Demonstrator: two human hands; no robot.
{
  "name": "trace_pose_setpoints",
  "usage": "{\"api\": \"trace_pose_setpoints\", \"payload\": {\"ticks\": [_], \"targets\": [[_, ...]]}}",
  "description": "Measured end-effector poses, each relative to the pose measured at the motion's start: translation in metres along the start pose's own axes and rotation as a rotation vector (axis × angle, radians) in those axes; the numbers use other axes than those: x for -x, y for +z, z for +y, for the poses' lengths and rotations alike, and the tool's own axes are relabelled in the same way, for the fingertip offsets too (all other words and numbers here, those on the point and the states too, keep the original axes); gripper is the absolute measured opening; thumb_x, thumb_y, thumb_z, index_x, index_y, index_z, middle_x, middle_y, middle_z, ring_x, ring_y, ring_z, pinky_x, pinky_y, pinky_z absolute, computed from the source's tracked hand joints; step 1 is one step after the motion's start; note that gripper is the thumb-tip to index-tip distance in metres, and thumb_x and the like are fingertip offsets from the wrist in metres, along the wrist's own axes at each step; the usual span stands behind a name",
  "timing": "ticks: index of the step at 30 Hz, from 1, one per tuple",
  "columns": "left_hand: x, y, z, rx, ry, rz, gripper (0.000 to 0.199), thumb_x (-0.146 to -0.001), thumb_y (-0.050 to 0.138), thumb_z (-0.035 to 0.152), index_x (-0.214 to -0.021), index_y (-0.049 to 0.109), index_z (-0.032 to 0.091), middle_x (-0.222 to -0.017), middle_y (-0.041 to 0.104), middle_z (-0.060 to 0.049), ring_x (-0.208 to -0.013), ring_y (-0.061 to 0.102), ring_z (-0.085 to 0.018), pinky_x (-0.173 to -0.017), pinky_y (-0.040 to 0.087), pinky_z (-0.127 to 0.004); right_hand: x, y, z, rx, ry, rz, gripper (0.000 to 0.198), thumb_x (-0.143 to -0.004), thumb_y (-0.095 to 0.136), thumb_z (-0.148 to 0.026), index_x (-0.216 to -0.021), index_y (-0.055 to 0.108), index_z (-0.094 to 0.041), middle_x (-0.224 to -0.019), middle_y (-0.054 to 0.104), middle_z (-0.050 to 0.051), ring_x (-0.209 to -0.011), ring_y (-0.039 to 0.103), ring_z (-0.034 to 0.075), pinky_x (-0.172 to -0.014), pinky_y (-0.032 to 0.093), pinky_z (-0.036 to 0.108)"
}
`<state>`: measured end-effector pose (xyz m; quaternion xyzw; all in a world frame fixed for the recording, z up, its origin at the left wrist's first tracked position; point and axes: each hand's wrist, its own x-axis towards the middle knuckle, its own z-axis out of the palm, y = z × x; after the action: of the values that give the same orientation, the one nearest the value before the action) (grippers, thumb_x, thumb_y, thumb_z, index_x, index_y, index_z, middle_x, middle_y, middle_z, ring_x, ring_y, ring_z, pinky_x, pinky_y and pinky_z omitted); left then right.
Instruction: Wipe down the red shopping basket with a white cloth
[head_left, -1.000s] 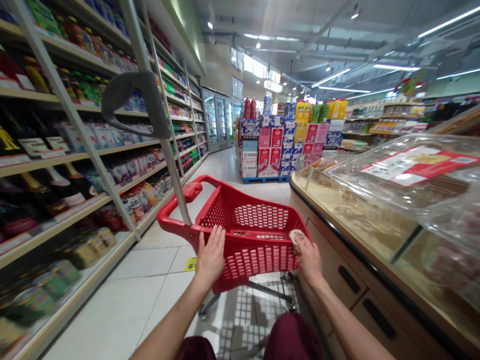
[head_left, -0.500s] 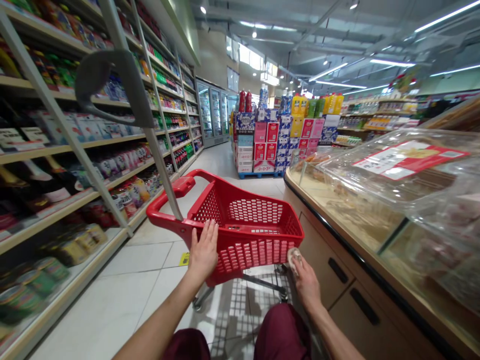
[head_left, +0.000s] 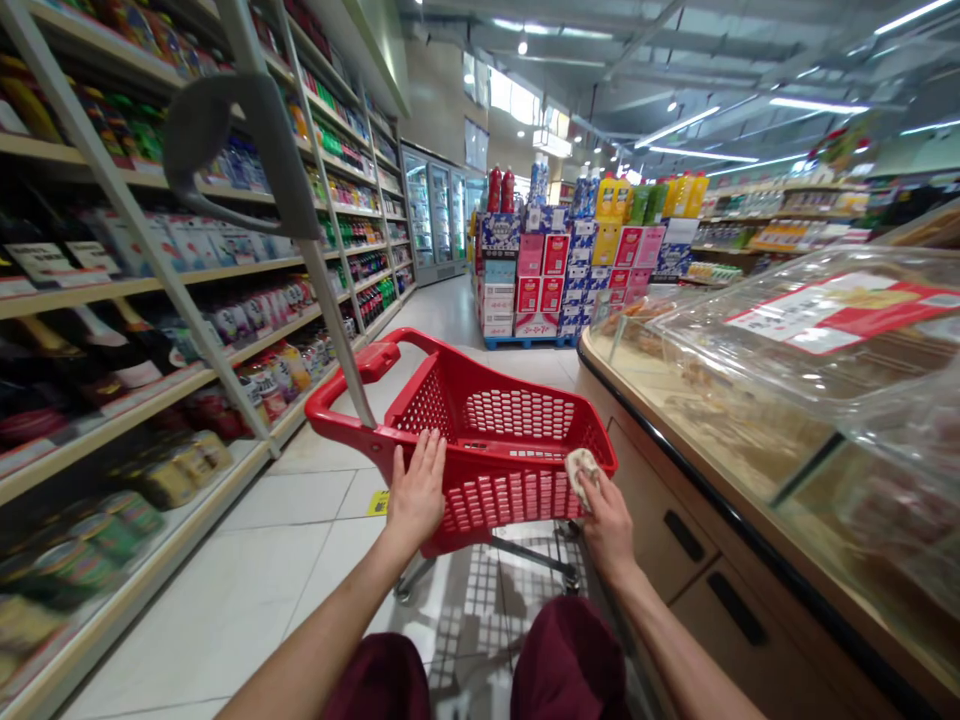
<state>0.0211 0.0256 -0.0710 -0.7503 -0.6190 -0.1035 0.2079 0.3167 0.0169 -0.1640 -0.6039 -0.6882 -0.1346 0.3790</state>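
left hand [head_left: 418, 492] laid along the near side of a red shopping cart [head_left: 495, 468], fingers extended and slightly spread; right hand [head_left: 609, 520] with fingers pinching a pale crumpled cloth [head_left: 580, 474] against the near rim's right end. cart stands on tiled floor [head_left: 247, 590], between stocked shelves [head_left: 161, 404] at left and a display case [head_left: 645, 480] at right. beyond, stacked cartons [head_left: 525, 285] on a blue pallet [head_left: 525, 342], then glass-door coolers [head_left: 435, 220].

Facing down the aisle, I note: 9 to 11 o'clock, tall stocked shelving [head_left: 75, 297], pale boards on grey uprights. Near 12, glass-door coolers [head_left: 441, 210], beige wall [head_left: 439, 115], bright window [head_left: 511, 100]. Toward 1, exposed ceiling [head_left: 712, 55], strip lights [head_left: 819, 106] lit. At 4, wood-fronted counter [head_left: 667, 490], black-edged. At 7, pale tiled floor [head_left: 277, 560].
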Motion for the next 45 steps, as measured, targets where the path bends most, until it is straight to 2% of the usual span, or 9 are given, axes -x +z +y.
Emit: {"api": "trace_pose_setpoints", "payload": {"ticks": [7,13,18,23,26,30,36,41,45], "targets": [[0.003,-0.002,-0.001,-0.005,0.033,-0.021,0.064,-0.067,0.036,0.016,-0.131,0.029,0.009,-0.141,0.021,-0.009,-0.131,0.015,-0.023,-0.104,0.011,-0.050,0.023,0.015,-0.025,0.010,-0.150,-0.131,0.038,-0.074,0.038,-0.004,-0.094,0.065,-0.021,-0.102,0.064,0.006,-0.089,0.059,0.017,-0.077,0.047,0.028],[0.005,0.002,0.000,-0.004,0.019,0.015,0.066,-0.066,0.038,0.016,-0.132,0.027,0.009,-0.141,0.021,-0.010,-0.131,0.014,-0.023,-0.105,0.010,-0.049,-0.004,0.010,-0.042,-0.019,-0.122,0.019,0.044,-0.077,0.035,-0.004,-0.114,0.054,-0.018,-0.125,0.048,0.010,-0.114,0.044,0.020,-0.092,0.038,0.037],[0.006,0.001,0.000,-0.013,0.033,0.002,0.066,-0.068,0.037,0.017,-0.132,0.025,0.010,-0.142,0.020,-0.010,-0.131,0.012,-0.023,-0.104,0.010,-0.050,0.016,0.025,-0.049,0.016,-0.177,-0.180,0.039,-0.074,0.038,-0.001,-0.095,0.065,-0.020,-0.107,0.062,0.009,-0.095,0.058,0.018,-0.080,0.045,0.030],[0.006,-0.002,0.000,-0.010,0.038,-0.019,0.066,-0.069,0.038,0.018,-0.133,0.023,0.010,-0.142,0.020,-0.010,-0.132,0.011,-0.024,-0.104,0.010,-0.050,0.000,0.019,-0.064,-0.058,-0.147,-0.016,0.041,-0.079,0.035,-0.006,-0.112,0.056,-0.018,-0.123,0.050,0.010,-0.111,0.048,0.019,-0.090,0.039,0.033],[0.006,-0.004,0.000,-0.004,0.033,-0.021,0.066,-0.069,0.038,0.018,-0.132,0.024,0.009,-0.142,0.020,-0.011,-0.132,0.010,-0.024,-0.104,0.010,-0.051,-0.007,0.021,-0.073,-0.016,-0.152,-0.067,0.039,-0.079,0.036,-0.006,-0.111,0.057,-0.017,-0.121,0.052,0.011,-0.109,0.049,0.019,-0.089,0.040,0.032],[0.009,-0.006,-0.001,0.001,0.059,-0.036,0.065,-0.070,0.037,0.017,-0.133,0.024,0.009,-0.142,0.019,-0.010,-0.131,0.012,-0.023,-0.104,0.009,-0.051,0.009,0.029,-0.083,0.013,-0.215,-0.168,0.035,-0.075,0.040,-0.003,-0.093,0.065,-0.020,-0.104,0.063,0.007,-0.089,0.060,0.017,-0.076,0.045,0.027],[0.011,-0.007,0.000,0.017,0.054,-0.030,0.067,-0.069,0.037,0.015,-0.133,0.022,0.009,-0.142,0.018,-0.011,-0.131,0.012,-0.023,-0.104,0.009,-0.051,-0.013,0.023,-0.095,-0.074,-0.201,-0.019,0.043,-0.078,0.037,-0.003,-0.114,0.054,-0.017,-0.123,0.050,0.011,-0.111,0.047,0.020,-0.090,0.039,0.034],[0.013,-0.007,-0.002,0.020,0.073,-0.026,0.066,-0.069,0.037,0.015,-0.133,0.023,0.010,-0.142,0.018,-0.009,-0.132,0.011,-0.023,-0.104,0.011,-0.050,0.005,0.030,-0.104,-0.077,-0.298,-0.102,0.034,-0.077,0.042,-0.004,-0.099,0.062,-0.020,-0.107,0.061,0.009,-0.093,0.057,0.017,-0.077,0.045,0.029],[0.015,-0.008,-0.005,0.033,0.093,-0.020,0.067,-0.068,0.038,0.015,-0.133,0.023,0.011,-0.142,0.019,-0.008,-0.132,0.011,-0.022,-0.105,0.010,-0.050,-0.003,0.021,-0.112,-0.128,-0.307,-0.008,0.038,-0.080,0.037,-0.005,-0.109,0.057,-0.019,-0.116,0.055,0.010,-0.106,0.051,0.018,-0.085,0.042,0.032]]}}
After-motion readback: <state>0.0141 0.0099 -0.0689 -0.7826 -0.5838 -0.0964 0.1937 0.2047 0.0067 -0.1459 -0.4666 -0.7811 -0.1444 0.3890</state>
